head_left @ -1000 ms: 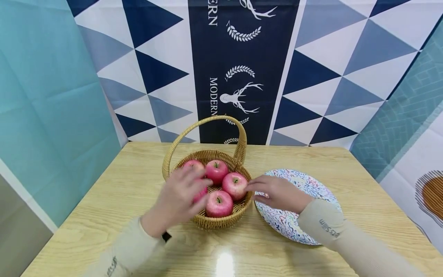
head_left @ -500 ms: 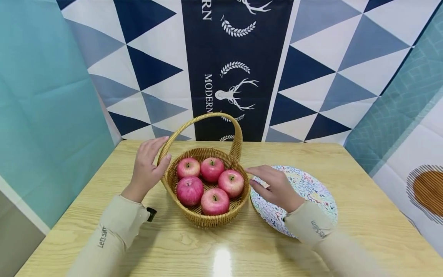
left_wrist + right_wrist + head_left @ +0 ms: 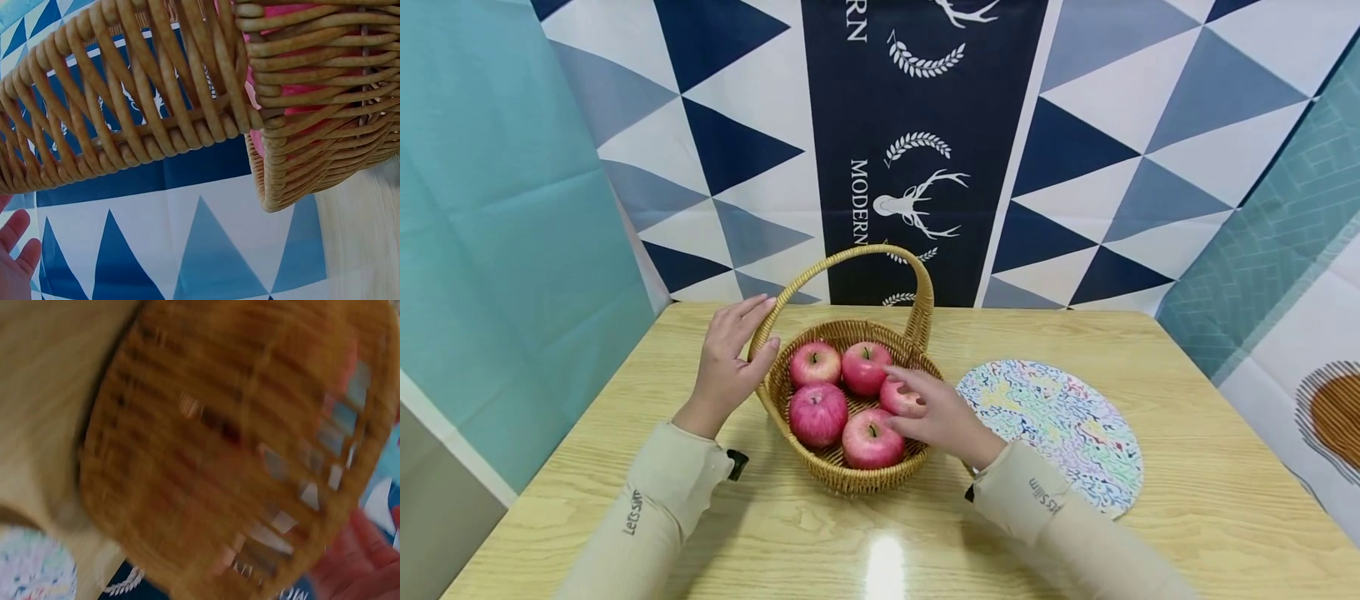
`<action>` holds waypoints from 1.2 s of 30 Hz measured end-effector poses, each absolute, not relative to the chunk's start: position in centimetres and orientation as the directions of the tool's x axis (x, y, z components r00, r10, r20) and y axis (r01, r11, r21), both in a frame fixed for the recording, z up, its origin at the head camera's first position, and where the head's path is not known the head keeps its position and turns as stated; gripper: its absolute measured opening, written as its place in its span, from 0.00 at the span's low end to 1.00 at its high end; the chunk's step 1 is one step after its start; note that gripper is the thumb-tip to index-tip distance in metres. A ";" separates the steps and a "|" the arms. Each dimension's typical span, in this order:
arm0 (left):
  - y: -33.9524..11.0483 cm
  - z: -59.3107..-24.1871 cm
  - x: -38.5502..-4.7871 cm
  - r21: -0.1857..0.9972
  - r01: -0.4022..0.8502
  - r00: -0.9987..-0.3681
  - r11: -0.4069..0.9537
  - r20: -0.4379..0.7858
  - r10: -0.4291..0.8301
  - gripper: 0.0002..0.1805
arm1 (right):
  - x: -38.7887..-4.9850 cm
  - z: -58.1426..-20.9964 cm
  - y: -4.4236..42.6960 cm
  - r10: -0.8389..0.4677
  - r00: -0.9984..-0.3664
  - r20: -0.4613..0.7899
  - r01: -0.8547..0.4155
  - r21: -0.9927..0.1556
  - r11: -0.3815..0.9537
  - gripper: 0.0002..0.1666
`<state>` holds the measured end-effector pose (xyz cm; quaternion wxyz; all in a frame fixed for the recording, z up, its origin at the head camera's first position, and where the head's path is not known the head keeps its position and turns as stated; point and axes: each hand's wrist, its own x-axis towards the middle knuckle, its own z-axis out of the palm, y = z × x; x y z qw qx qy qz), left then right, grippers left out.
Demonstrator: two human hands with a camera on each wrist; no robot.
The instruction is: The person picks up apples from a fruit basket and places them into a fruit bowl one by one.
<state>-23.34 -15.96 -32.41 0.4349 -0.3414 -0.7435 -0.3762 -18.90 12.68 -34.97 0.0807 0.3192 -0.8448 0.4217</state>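
Observation:
A wicker basket (image 3: 865, 479) with a tall arched handle (image 3: 842, 260) holds several red apples (image 3: 818, 414). At the left base of that handle is my left hand (image 3: 722, 358), fingers extended and thumb apart; whether it touches the wicker is unclear. In the left wrist view its fingertips show low at the left, below the handle (image 3: 125, 100). My right hand (image 3: 943, 417) reaches over the basket's right rim, fingers loosely bent above the right-hand apple (image 3: 901, 398), partly covering it. The right wrist view shows the blurred basket side (image 3: 206, 444) beside that hand (image 3: 359, 562).
A round plate-like disc (image 3: 1075, 425) with a multicoloured squiggle pattern lies right of the basket, partly behind the right forearm. The pale wooden table (image 3: 805, 542) backs onto a patterned cloth (image 3: 745, 142), with teal cloth (image 3: 512, 208) at the left.
My left hand has gone from over the apples to the handle's left side. My right hand has moved left, from beside the basket's right rim to over the apples.

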 end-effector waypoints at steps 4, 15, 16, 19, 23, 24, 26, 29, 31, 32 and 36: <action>-16.0 -32.4 -23.2 0.281 0.830 -0.410 0.482 0.893 0.184 0.22 | -18.0 -35.1 11.7 -0.477 -0.825 0.302 -0.555 -0.590 0.586 0.40; -16.2 -32.4 -23.1 0.266 0.837 -0.396 0.478 0.898 0.193 0.23 | -18.3 -34.8 11.0 -0.526 -0.838 0.143 -0.507 -0.562 0.654 0.45; -16.2 -32.5 -23.2 0.258 0.841 -0.386 0.475 0.902 0.194 0.23 | -18.5 -34.6 11.0 -0.528 -0.841 0.122 -0.494 -0.570 0.656 0.46; -16.1 -32.5 -23.5 0.242 0.849 -0.365 0.469 0.912 0.189 0.25 | -19.0 -34.1 10.7 -0.527 -0.847 0.069 -0.464 -0.578 0.671 0.47; -16.3 -32.5 -23.6 0.231 0.849 -0.352 0.475 0.918 0.182 0.26 | -19.5 -33.6 10.1 -0.541 -0.840 -0.038 -0.420 -0.584 0.694 0.47; -16.3 -32.5 -23.7 0.230 0.849 -0.351 0.475 0.918 0.183 0.27 | -19.6 -33.5 9.9 -0.544 -0.837 -0.062 -0.411 -0.585 0.699 0.46; -16.4 -32.5 -23.7 0.229 0.847 -0.353 0.480 0.917 0.186 0.27 | -19.7 -33.4 9.7 -0.550 -0.829 -0.102 -0.400 -0.580 0.710 0.45; -16.5 -32.5 -23.7 0.228 0.843 -0.359 0.487 0.913 0.194 0.27 | -19.9 -33.3 9.4 -0.544 -0.827 -0.140 -0.381 -0.572 0.727 0.44; -16.5 -32.4 -23.7 0.228 0.841 -0.362 0.491 0.911 0.198 0.28 | -20.2 -33.3 9.4 -0.547 -0.820 -0.166 -0.374 -0.568 0.733 0.45; -16.5 -32.4 -23.7 0.227 0.839 -0.363 0.494 0.910 0.199 0.28 | -20.3 -33.2 9.3 -0.550 -0.816 -0.180 -0.376 -0.558 0.740 0.45; -16.4 -32.4 -23.7 0.229 0.842 -0.363 0.488 0.910 0.201 0.29 | -20.7 -33.2 9.2 -0.570 -0.787 -0.235 -0.390 -0.525 0.756 0.44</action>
